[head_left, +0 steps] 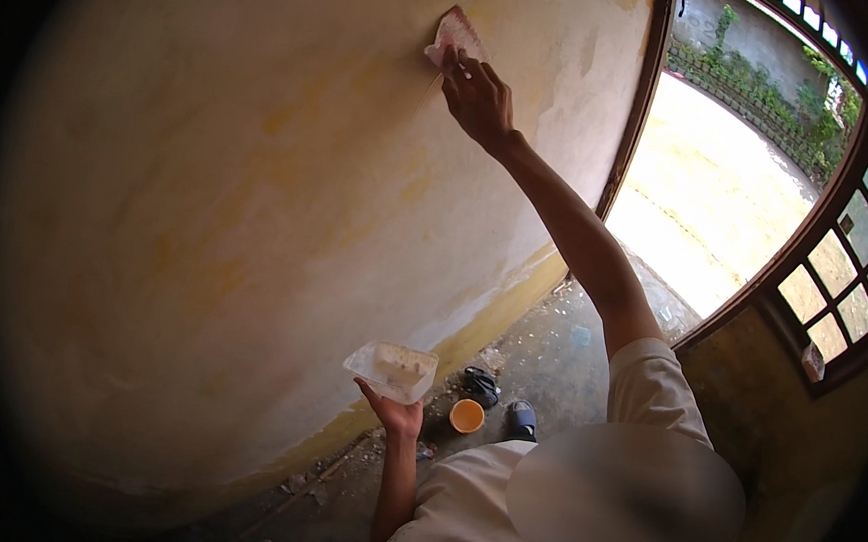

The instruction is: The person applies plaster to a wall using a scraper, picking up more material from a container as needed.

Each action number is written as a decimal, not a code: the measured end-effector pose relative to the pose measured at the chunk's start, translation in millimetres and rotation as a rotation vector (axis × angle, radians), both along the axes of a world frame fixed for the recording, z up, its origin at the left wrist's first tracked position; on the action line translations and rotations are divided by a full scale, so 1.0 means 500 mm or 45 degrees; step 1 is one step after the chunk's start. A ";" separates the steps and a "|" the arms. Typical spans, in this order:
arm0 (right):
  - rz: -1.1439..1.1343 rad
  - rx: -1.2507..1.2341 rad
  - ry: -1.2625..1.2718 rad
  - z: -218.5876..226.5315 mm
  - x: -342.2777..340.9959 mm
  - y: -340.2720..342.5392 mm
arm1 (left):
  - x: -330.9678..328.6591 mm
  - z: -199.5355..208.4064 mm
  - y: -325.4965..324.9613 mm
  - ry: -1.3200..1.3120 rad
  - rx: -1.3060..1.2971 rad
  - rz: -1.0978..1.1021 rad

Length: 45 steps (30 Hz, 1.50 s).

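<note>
High on the wall (260, 191), my right hand (479, 100) is closed on a flat pinkish-white piece (460, 34) with a darker reddish edge. The piece lies against the wall surface; whether it is a spreader or a folded sheet I cannot tell. Lower down, my left hand (397, 413) supports a clear plastic tub (393, 368) from beneath, thumb along its side. Some whitish matter shows inside the tub, which is tilted close to the wall.
An orange bowl (466, 416) and a dark shoe-like item (481, 385) lie on the debris-specked floor (549, 348). Beside them is my foot in a blue slipper (522, 415). To the right, an open doorway (728, 180) leads to sunlit ground, with a paned window (842, 266) beyond it.
</note>
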State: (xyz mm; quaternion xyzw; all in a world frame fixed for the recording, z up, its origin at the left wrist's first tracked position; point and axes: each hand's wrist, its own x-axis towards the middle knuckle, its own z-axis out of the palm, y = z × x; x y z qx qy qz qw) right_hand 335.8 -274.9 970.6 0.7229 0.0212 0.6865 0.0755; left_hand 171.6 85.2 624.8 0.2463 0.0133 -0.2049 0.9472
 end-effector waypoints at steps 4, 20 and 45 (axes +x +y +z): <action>0.464 -0.112 0.128 -0.109 -0.061 0.166 | 0.008 -0.012 0.007 0.055 0.032 0.031; 0.416 0.018 -0.016 -0.150 -0.004 0.253 | -0.009 0.023 -0.009 0.078 0.001 -0.004; 0.704 0.058 0.071 -0.149 -0.104 0.189 | 0.027 0.003 -0.037 0.026 0.036 0.002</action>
